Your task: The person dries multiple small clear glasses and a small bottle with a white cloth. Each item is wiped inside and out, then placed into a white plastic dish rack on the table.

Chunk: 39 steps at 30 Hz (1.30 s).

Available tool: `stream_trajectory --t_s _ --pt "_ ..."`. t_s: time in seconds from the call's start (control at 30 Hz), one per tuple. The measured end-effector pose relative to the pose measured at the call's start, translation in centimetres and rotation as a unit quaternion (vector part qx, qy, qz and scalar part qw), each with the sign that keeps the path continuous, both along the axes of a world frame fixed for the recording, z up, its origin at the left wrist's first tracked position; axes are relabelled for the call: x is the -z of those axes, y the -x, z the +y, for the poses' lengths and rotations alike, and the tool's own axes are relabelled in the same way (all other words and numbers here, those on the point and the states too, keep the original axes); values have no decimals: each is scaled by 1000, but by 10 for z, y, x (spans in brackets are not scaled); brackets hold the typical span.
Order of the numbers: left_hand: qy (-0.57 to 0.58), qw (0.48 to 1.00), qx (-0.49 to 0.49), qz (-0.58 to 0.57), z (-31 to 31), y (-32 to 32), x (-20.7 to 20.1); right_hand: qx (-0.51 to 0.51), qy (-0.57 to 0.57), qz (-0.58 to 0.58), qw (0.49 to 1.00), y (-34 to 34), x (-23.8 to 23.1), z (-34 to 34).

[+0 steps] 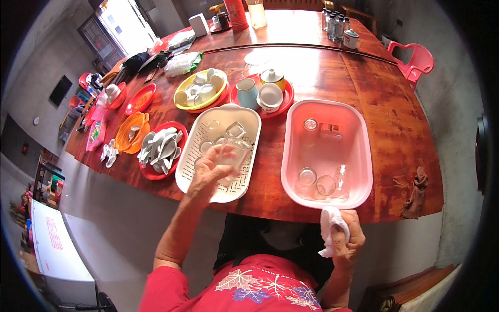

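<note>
My left hand (212, 167) is closed around a clear glass (237, 154), slightly blurred, above the cream draining basket (186, 171). Inside that slotted basket lie several other clear glasses, one of them a square-based glass (235, 129). A crumpled white cloth (329, 229) is gripped in my right hand (349, 238), just off the table's front edge. Close beyond that hand stands a pink plastic basin (326, 151). Several glass items rest in it, among them a round glass (326, 185) near its front and a jar-like glass (310, 125) toward the back.
Left of the basket, a red plate (167, 176) holds white spoons (162, 148). Orange baskets (125, 136) stand farther left. Behind are a yellow bowl (179, 86) of white cups and a red tray (287, 105) with mugs. A brown rag (416, 195) lies at the right edge.
</note>
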<state>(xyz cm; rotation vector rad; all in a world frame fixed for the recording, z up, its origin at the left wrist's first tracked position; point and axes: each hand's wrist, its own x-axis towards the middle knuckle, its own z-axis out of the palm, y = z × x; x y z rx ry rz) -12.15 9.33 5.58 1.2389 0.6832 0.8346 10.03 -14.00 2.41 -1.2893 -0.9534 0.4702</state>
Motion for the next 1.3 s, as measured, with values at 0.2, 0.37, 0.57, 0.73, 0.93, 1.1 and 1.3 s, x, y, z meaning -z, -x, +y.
stream_trajectory --t_s 0.2,0.37,0.57,0.73,0.93,1.1,1.3 --pt "-366 821 -63 433 20 31 13 30 16 20 999 -5 11 -12" --pt "-452 708 -60 538 27 21 36 46 17 -9 999 -7 9 -15" --pt "-546 616 -46 566 49 23 59 61 12 4 998 -8 8 -23" --pt "-561 603 -34 565 58 21 71 60 25 14 998 -5 9 -24" --pt "-553 573 -39 604 59 13 76 63 18 8 998 -5 11 -26" --pt "-566 598 -75 563 57 18 91 70 27 26 997 -5 11 -31" --pt "-571 594 -85 560 43 12 65 84 23 37 996 -10 14 -37"
